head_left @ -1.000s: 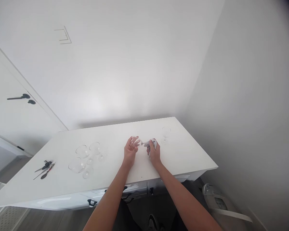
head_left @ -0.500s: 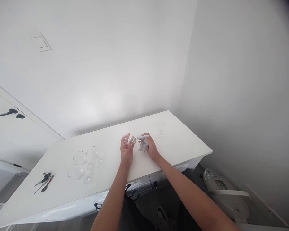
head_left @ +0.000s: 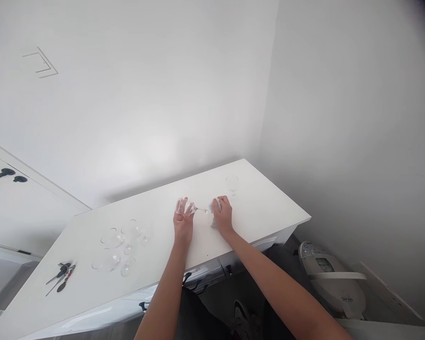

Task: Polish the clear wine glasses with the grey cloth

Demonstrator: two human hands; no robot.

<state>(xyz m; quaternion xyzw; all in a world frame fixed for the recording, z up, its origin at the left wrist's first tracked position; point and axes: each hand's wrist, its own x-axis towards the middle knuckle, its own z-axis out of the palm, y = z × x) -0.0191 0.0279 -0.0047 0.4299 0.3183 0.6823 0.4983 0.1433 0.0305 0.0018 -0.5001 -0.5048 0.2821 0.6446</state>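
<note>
Head view: my left grip (head_left: pixel 182 222) curls round the glass (head_left: pixel 182 206) over the desk (head_left: pixel 265 215); right grip (head_left: pixel 224 216) pinches a cloth (head_left: pixel 216 206) at its foot. Twisting too hard could snap the stem.

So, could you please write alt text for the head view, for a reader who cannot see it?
The left hand cups a clear stemmed glass sideways over a white counter; the right hand holds a grey cloth at its foot. Other glasses lie left.
</note>
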